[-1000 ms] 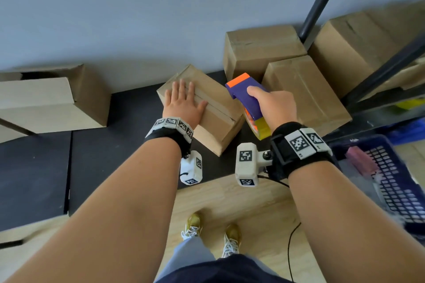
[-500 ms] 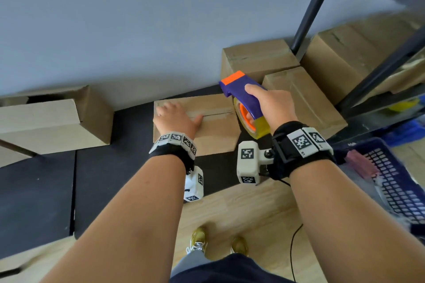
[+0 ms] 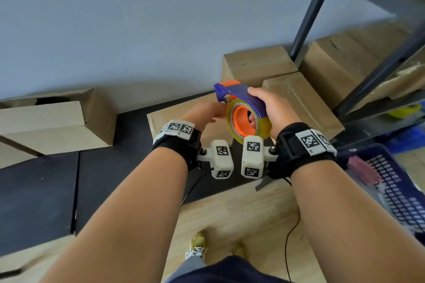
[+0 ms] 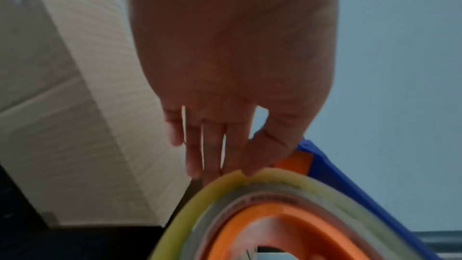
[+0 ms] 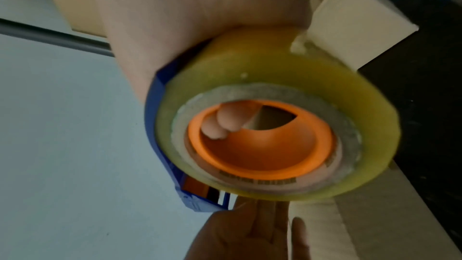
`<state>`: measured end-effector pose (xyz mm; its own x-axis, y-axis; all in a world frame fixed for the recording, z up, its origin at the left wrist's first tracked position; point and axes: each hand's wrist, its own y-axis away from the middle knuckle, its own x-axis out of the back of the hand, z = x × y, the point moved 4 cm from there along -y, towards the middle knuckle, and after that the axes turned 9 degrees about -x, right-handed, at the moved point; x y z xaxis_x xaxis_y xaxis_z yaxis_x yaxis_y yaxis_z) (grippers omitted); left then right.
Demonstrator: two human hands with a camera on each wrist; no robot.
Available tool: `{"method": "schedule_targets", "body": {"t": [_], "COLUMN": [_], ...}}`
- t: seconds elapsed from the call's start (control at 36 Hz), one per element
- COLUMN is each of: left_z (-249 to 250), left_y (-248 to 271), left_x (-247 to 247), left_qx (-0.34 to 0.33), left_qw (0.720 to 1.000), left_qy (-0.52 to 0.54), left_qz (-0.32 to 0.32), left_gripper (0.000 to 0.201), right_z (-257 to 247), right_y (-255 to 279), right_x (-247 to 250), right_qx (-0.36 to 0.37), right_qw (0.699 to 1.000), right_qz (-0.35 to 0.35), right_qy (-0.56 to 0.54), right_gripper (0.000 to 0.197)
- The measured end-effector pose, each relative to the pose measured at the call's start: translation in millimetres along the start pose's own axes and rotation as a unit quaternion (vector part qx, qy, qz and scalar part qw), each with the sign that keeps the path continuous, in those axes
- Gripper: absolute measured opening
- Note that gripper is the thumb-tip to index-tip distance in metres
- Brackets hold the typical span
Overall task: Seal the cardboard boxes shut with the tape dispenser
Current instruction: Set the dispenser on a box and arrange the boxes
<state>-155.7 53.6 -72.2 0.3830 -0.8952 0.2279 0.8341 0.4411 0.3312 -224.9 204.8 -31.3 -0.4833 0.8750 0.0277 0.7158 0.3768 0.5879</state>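
Observation:
My right hand (image 3: 273,110) grips the blue and orange tape dispenser (image 3: 239,94) above a closed cardboard box (image 3: 165,122) on the black mat. Two of its fingers pass through the orange core (image 5: 262,145). The yellowish tape roll (image 3: 264,126) faces me side-on. My left hand (image 3: 208,114) is off the box, fingers fairly straight. In the left wrist view its thumb and fingertips (image 4: 252,169) touch the roll's rim (image 4: 200,205) near the dispenser's mouth. The right wrist view shows the left hand (image 5: 262,224) just below the roll (image 5: 275,78). No loose tape end is visible.
An open box (image 3: 57,122) lies on its side at the left. Two closed boxes (image 3: 257,64) (image 3: 303,99) stand against the wall at the right, by a dark shelf post (image 3: 308,14). A blue basket (image 3: 402,190) is at the far right. Wooden floor lies near my feet.
The left hand first turned the box square, then lifted off its top and came across to the tape roll. The right hand tipped the dispenser so the roll's side faces me.

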Motion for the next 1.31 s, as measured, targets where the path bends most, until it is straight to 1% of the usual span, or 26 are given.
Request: {"method": "schedule_targets", "body": {"t": [0.06, 0.11, 0.14, 0.19, 0.25, 0.36, 0.44, 0.5, 0.61, 0.72, 0.75, 0.86, 0.94, 0.97, 1.03, 1.08, 1.14, 1.17, 1.22, 1.25, 1.28, 1.31], "left_z": [0, -1, -3, -3, 0, 0, -3, -4, -7, -9, -9, -7, -9, -10, -12, -10, -3, 1, 7, 9, 11, 13], "left_y": [2, 5, 5, 6, 7, 8, 8, 6, 5, 5, 6, 5, 0, -3, -8, -8, -8, -8, -11, -13, -14, -14], "left_x": [-8, -11, -11, -14, -14, -10, -9, -7, -3, -1, -1, -3, 1, 4, 14, 22, 26, 27, 28, 28, 29, 29], "left_qx": [-0.002, -0.004, -0.006, -0.013, -0.018, -0.039, -0.032, -0.026, -0.019, -0.004, -0.005, -0.036, -0.038, -0.038, -0.018, 0.014, 0.033, 0.040, 0.049, 0.051, 0.051, 0.050], "left_qw": [0.994, 0.979, 0.971, 0.953, 0.942, 0.948, 0.933, 0.927, 0.928, 0.935, 0.935, 0.935, 0.949, 0.957, 0.970, 0.971, 0.967, 0.967, 0.966, 0.965, 0.965, 0.967], "left_qy": [0.093, 0.182, 0.212, 0.255, 0.272, 0.233, 0.267, 0.293, 0.287, 0.269, 0.268, 0.269, 0.250, 0.237, 0.222, 0.238, 0.249, 0.249, 0.251, 0.254, 0.255, 0.248], "left_qz": [-0.054, -0.093, -0.113, -0.165, -0.198, -0.215, -0.240, -0.232, -0.238, -0.231, -0.231, -0.230, -0.187, -0.163, -0.093, -0.037, -0.027, -0.031, -0.036, -0.035, -0.031, -0.024], "left_gripper": [0.034, 0.048, 0.051, 0.051, 0.051, 0.051, 0.050, 0.049, 0.047, 0.065, 0.067, 0.055, 0.048, 0.046, 0.042, 0.034, 0.030, 0.037, 0.059, 0.066, 0.069, 0.066], "right_z": [-1, -1, -2, -1, 0, 0, -1, 0, 1, 0, 1, 1, 0, 0, -1, 0, 2, 3, 6, 6, 7, 8], "right_y": [3, 5, 6, 8, 7, 8, 10, 12, 16, 18, 18, 14, 13, 12, 12, 10, 8, 8, 6, 6, 6, 7], "right_x": [1, 1, 0, 0, 3, 7, 6, 5, 6, 7, 7, 5, 5, 6, 7, 7, 6, 6, 5, 5, 5, 5], "right_qx": [0.001, -0.005, -0.013, -0.031, -0.045, -0.065, -0.078, -0.079, -0.086, -0.093, -0.093, -0.075, -0.053, -0.047, -0.035, -0.025, -0.018, -0.017, -0.017, -0.018, -0.018, -0.018], "right_qw": [1.000, 0.999, 0.999, 0.996, 0.993, 0.990, 0.983, 0.975, 0.972, 0.976, 0.977, 0.984, 0.989, 0.990, 0.991, 0.993, 0.994, 0.995, 0.995, 0.995, 0.995, 0.995], "right_qz": [-0.009, -0.023, -0.034, -0.053, -0.067, -0.093, -0.139, -0.175, -0.204, -0.195, -0.191, -0.160, -0.140, -0.136, -0.126, -0.115, -0.106, -0.102, -0.099, -0.098, -0.097, -0.095], "right_qy": [-0.007, -0.026, -0.039, -0.065, -0.085, -0.089, -0.094, -0.116, -0.075, -0.031, -0.027, -0.015, -0.013, -0.015, -0.022, -0.018, -0.009, -0.002, 0.008, 0.011, 0.013, 0.016], "right_gripper": [0.033, 0.034, 0.035, 0.037, 0.036, 0.035, 0.041, 0.043, 0.040, 0.031, 0.029, 0.028, 0.026, 0.026, 0.026, 0.025, 0.024, 0.024, 0.024, 0.025, 0.025, 0.026]}}
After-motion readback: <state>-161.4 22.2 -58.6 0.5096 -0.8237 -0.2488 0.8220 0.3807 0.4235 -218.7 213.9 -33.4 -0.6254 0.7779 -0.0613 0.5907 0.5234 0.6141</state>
